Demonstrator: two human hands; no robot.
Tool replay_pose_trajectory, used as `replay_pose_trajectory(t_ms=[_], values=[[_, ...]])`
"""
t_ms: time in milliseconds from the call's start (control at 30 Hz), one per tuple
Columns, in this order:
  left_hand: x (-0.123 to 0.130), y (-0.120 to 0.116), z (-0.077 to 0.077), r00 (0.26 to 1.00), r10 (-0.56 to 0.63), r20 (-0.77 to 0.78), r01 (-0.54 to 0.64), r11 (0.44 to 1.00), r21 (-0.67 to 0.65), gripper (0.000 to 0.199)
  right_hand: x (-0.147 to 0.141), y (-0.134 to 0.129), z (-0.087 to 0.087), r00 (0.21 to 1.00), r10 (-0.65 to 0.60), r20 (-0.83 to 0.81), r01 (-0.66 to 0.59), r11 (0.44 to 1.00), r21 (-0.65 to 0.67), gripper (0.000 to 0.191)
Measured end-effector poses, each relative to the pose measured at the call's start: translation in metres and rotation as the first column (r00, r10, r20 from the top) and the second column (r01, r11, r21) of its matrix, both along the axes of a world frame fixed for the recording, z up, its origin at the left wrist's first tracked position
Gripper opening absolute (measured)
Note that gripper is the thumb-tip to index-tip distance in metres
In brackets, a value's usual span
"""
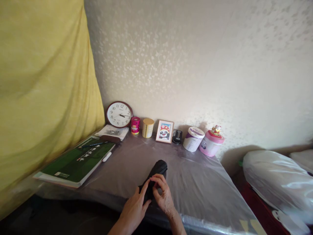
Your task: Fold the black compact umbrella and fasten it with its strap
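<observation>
A folded black umbrella (159,166) lies slantwise at the front of the table, its far end pointing away from me and a little to the right. My left hand (135,207) is closed around its near left side, thumb and fingers on the dark fabric. From the right, my right hand (163,195) pinches at the fabric near its middle, with thumb and fingertips close together beside my left fingertips. Whatever small part lies between those fingertips is hidden. My hands cover much of the umbrella's near end.
Plastic sheeting covers the table (195,182). Along the wall stand a clock (119,114), a pink can (135,125), a yellow canister (148,128), a panda picture frame (165,131), and two tubs (193,139). A green book (80,160) lies left, beside a yellow curtain (49,81).
</observation>
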State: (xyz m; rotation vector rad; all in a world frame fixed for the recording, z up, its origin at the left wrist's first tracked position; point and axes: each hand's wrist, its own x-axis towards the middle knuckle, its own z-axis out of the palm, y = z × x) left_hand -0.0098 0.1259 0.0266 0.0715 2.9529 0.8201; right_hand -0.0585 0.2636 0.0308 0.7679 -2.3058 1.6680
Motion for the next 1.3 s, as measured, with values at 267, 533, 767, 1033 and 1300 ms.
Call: replay_pose_trajectory(t_ms=[267,533,767,1033,1300], values=[[0.002,0.002,0.009,1.0,-0.006,0.016,0.007,0.999,-0.034,0.056,-0.003,0.009,-0.006,0.964,-0.045,0.264,0.113,0.962,-0.247,0.012],[0.004,0.005,0.007,0.999,-0.025,0.024,0.028,0.992,-0.123,0.052,-0.01,0.013,0.004,0.93,0.035,0.366,0.094,0.94,-0.328,0.017],[0.006,0.008,0.007,0.999,-0.009,0.032,0.015,0.979,-0.203,0.048,-0.028,-0.001,0.009,0.946,0.023,0.323,-0.007,0.999,-0.051,0.011],[0.009,0.008,0.0,1.0,0.023,-0.016,-0.026,0.983,-0.182,0.051,-0.038,-0.019,0.017,0.992,-0.127,0.028,0.107,0.921,0.376,0.013],[0.018,-0.002,0.004,0.999,0.033,0.025,-0.03,0.992,-0.12,0.053,-0.042,-0.012,0.025,0.895,-0.136,0.425,0.123,0.991,0.058,0.022]])
